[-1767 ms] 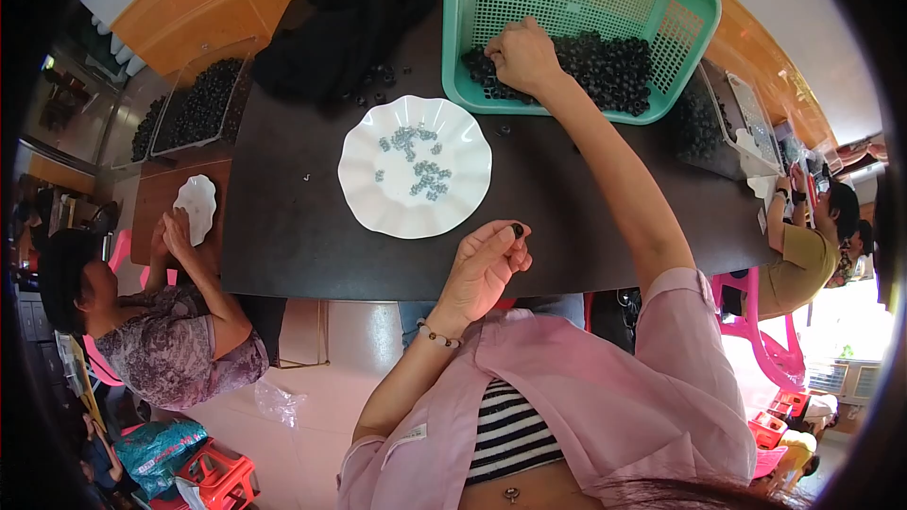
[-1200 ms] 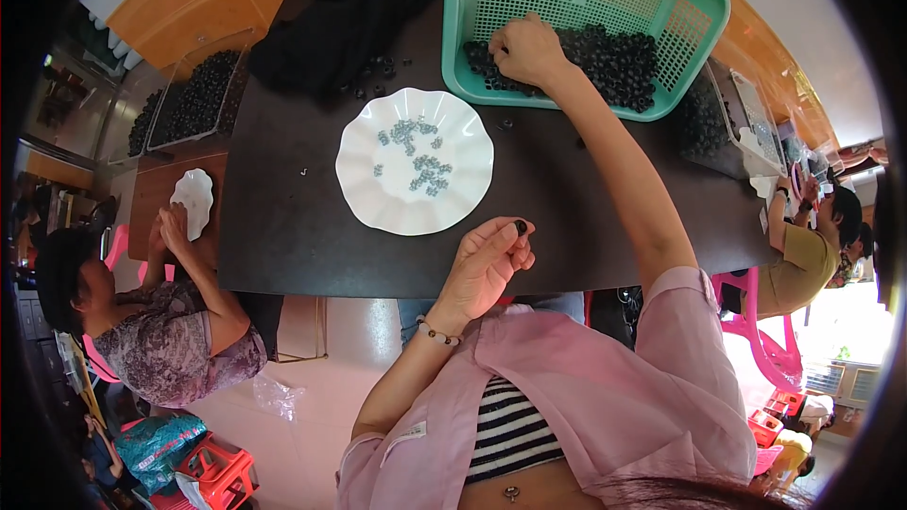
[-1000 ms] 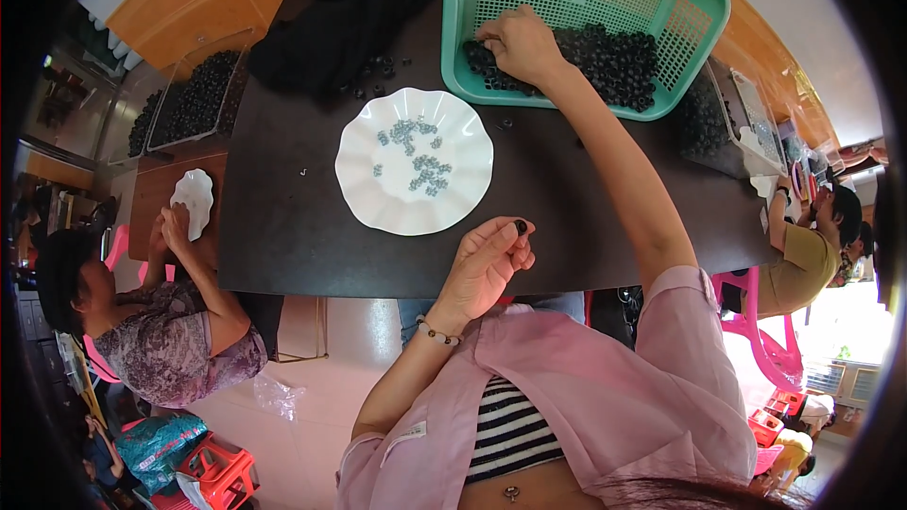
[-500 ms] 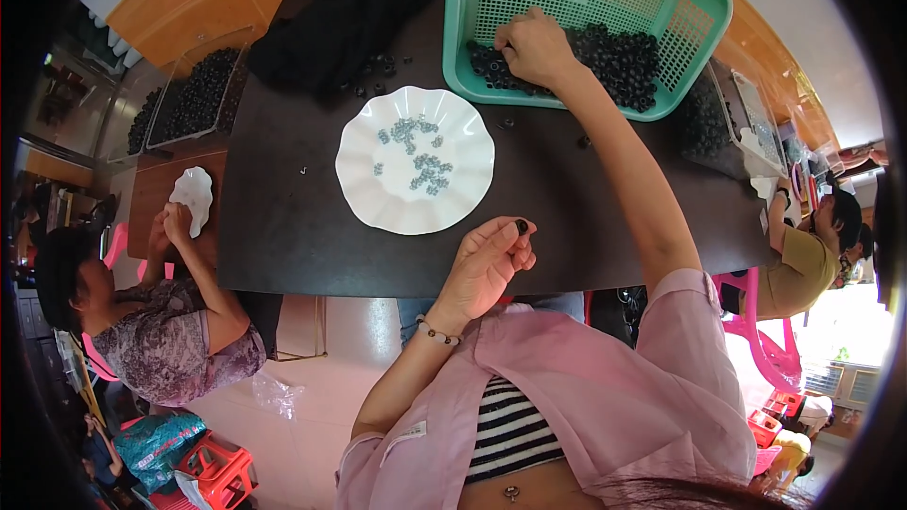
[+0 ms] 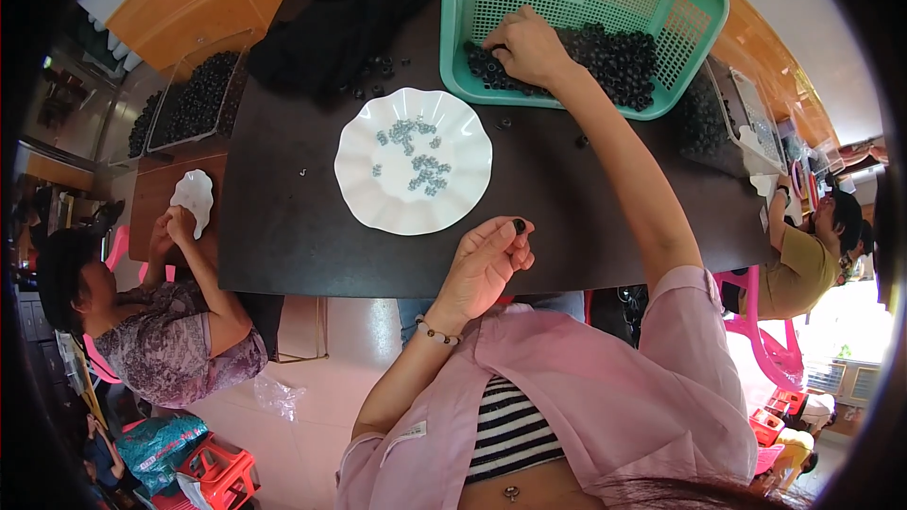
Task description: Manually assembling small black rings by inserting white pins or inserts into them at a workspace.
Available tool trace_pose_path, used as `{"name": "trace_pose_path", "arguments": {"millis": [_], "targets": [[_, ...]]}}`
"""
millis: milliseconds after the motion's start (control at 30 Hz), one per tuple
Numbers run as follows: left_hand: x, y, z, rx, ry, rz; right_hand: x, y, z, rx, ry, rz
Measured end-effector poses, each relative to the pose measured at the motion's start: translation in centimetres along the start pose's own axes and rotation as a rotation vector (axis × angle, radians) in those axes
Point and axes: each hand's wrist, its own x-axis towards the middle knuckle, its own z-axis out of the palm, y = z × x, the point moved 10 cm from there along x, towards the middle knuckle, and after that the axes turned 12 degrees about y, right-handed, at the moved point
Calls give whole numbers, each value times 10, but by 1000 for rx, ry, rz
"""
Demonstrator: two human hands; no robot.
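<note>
A small black ring-shaped piece [image 5: 518, 225] was held pinched at the fingertips of the left hand [image 5: 484, 264], which was raised just off the near table edge, fingers curled close together around it. The piece was judged light, rigid and smooth, so likely to slip or roll if released; a pinch across its outer rim between thumb and forefinger was judged the sound hold. Just ahead and to the left of that hand a white scalloped plate [image 5: 387, 203] was noted, carrying a loose scatter of small pale grey beads [image 5: 416, 156], judged lighter still and prone to bounce. The right hand [image 5: 525, 45] was reached well forward into a green mesh basket [image 5: 694, 33], palm down with fingers bent into a heap of black pieces [image 5: 614, 55] of the same kind; whether anything was actually gripped there could not be told. A few stray black pieces [image 5: 504, 122] were seen on the dark table [image 5: 283, 227] between the basket and the plate. Farther left of the hands a black cloth [image 5: 350, 14] and a tray of more black pieces [image 5: 194, 99] were recorded. Other people were seated at both ends of the table, their hands well apart from the hands at work.
</note>
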Motion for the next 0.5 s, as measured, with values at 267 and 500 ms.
{"name": "trace_pose_path", "arguments": {"millis": [267,500], "targets": [[0,0,-1,5,-2,-4,4,-6,17,-120,-142,-32],[0,0,-1,7,-2,-1,10,-10,29,-124,-213,-77]]}}
